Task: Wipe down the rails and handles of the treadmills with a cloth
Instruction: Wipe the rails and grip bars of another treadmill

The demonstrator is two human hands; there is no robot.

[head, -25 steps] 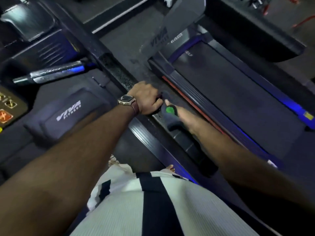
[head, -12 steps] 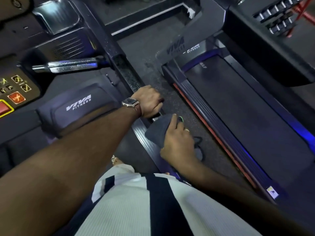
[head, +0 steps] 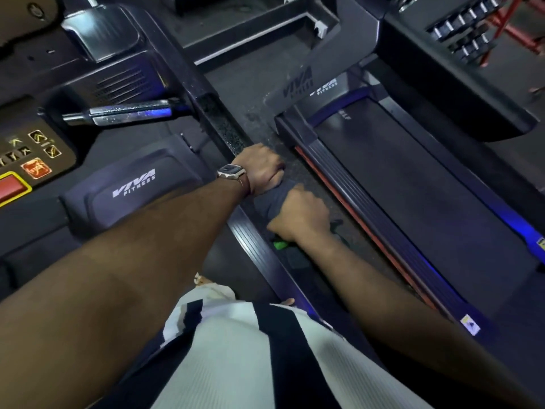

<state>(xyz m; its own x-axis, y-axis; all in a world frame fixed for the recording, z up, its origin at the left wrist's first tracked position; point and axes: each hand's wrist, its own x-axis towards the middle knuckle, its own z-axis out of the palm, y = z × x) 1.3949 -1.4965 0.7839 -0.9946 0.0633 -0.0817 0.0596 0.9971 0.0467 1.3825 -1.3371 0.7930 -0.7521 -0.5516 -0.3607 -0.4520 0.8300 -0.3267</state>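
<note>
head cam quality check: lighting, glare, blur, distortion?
Head view: dim overall; blue light streaks the right treadmill's side rail; glare on the chrome handle; wide-angle bending at the edges; left hand, right hand and grey cloth reasonably sharp.

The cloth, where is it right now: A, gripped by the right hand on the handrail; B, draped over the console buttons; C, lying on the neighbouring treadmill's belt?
A: the right hand grips the dark cloth around the handrail, just behind the left hand.
</note>
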